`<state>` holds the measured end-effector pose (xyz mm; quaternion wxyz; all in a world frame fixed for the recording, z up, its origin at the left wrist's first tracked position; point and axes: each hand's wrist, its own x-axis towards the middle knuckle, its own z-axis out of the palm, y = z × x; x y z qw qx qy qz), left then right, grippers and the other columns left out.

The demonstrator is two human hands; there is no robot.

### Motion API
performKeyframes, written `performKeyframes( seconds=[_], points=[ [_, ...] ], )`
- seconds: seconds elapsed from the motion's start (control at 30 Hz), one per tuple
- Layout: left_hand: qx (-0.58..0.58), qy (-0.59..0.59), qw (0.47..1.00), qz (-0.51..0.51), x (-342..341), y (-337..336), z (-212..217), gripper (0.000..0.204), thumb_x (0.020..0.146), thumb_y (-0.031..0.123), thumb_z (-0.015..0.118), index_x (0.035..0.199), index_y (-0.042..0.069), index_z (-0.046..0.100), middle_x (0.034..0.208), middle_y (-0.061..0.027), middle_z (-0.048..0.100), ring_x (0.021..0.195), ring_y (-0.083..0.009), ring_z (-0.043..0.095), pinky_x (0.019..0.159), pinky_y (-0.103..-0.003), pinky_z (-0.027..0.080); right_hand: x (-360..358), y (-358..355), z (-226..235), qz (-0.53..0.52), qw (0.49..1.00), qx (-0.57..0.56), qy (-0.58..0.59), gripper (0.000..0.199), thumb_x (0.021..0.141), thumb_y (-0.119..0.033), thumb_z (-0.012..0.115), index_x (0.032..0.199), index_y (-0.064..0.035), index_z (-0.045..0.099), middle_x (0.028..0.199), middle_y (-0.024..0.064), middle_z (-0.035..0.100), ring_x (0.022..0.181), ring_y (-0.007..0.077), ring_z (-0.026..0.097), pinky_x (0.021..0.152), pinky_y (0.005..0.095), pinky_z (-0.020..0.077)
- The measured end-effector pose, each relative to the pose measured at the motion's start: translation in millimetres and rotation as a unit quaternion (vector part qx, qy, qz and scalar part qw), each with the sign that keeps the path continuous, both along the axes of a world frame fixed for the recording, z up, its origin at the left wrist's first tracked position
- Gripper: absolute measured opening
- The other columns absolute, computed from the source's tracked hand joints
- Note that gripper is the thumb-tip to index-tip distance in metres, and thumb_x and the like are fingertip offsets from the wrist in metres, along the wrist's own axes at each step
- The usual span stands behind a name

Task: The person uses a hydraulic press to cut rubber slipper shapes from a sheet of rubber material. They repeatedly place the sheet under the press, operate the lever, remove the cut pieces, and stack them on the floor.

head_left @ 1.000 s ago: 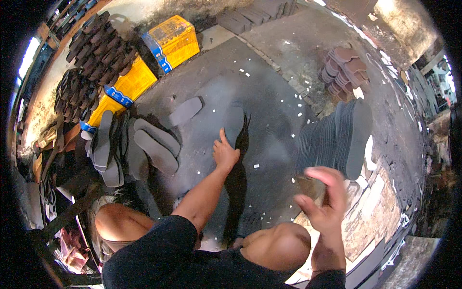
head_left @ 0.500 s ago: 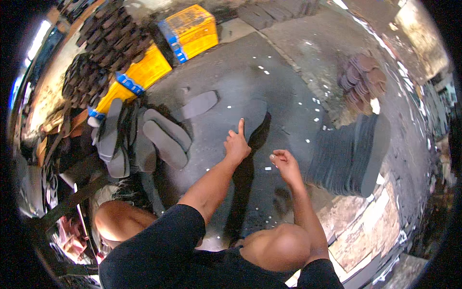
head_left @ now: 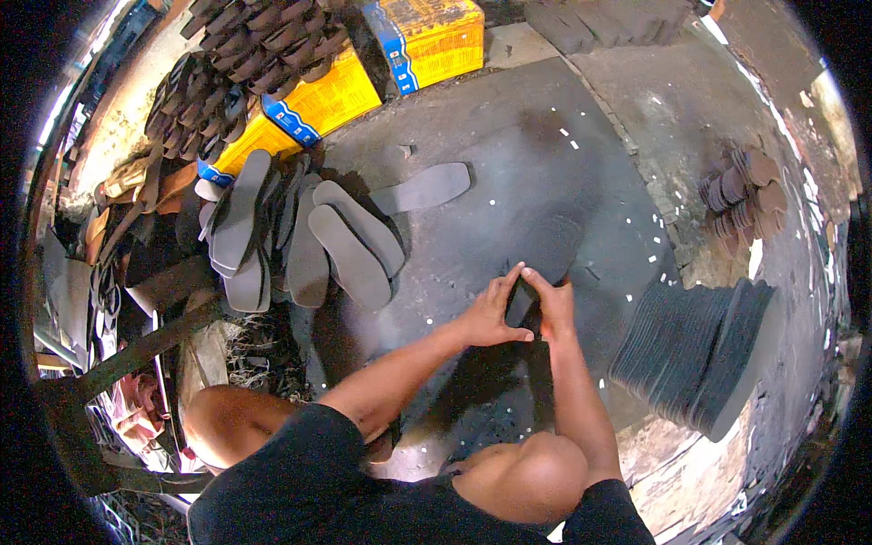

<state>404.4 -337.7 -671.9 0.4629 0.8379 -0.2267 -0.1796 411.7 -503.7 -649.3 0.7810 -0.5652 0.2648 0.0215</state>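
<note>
Head: sole (head_left: 545,250) flat under both hands' grip.

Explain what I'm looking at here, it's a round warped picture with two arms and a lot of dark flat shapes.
This is no machine: a person wears a wide fisheye camera on the head, looking down, so straight edges bend near the rim. The forearms coming up from the bottom are the person's own.

The left hand and right hand meet on a dark sole-shaped piece lying on a large dark sheet on the ground. The fingers press on its near end; whether they grip it I cannot tell.

To the left lies a loose pile of grey soles, with one single sole apart. To the right stands a neat stack of dark soles. Yellow boxes sit at the top.
</note>
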Motion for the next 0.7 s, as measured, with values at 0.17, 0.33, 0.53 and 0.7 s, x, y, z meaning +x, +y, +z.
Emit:
performKeyframes(
  seconds=[0.17, 0.33, 0.53, 0.7],
  points=[
    [0.253, -0.089, 0.944, 0.19, 137, 105, -19, 0.115, 0.079, 0.039, 0.086, 0.164, 0.011, 0.013, 0.166, -0.0199, 0.026, 0.152, -0.0424, 0.027, 0.121, -0.056, 0.031, -22, -1, 3, -0.061, 0.949, -0.276, -0.141, 0.044, 0.082, -0.015, 0.087, 0.12, -0.0026, 0.068, 0.119, 0.0109, 0.07, 0.108, 0.0275, 0.067, 0.098, 0.0398, 0.052],
    [0.501, -0.093, 0.853, 0.11, 217, 156, -37, 0.074, 0.093, 0.021, 0.069, 0.157, 0.011, 0.034, 0.154, -0.021, 0.044, 0.143, -0.0417, 0.043, 0.114, -0.05, 0.043, -33, -25, -10, 0.098, 0.83, -0.52, -0.177, 0.051, 0.08, -0.027, 0.088, 0.121, -0.0044, 0.07, 0.126, 0.0144, 0.068, 0.121, 0.036, 0.062, 0.109, 0.0486, 0.0439],
    [0.175, -0.128, 0.94, 0.261, 201, 94, 31, 0.038, 0.103, 0.018, 0.051, 0.139, 0.007, 0.055, 0.12, -0.0288, 0.068, 0.105, -0.0485, 0.067, 0.094, -0.054, 0.053, -13, -48, -37, 0.136, 0.676, -0.717, 0.105, 0.096, 0.07, -0.04, 0.09, 0.139, 0.0083, 0.045, 0.125, 0.0229, 0.06, 0.118, 0.0393, 0.058, 0.099, 0.0538, 0.0463],
    [-0.064, 0.048, 0.935, 0.345, 131, 73, 14, 0.05, 0.104, 0.027, 0.061, 0.146, 0.002, 0.052, 0.13, -0.0185, 0.067, 0.119, -0.0295, 0.065, 0.096, -0.04, 0.054, 5, -21, 66, 0.111, 0.99, -0.064, 0.065, 0.085, 0.082, -0.026, 0.086, 0.146, 0.0037, 0.04, 0.13, 0.0183, 0.064, 0.112, 0.0309, 0.066, 0.095, 0.0454, 0.054]
  ],
)
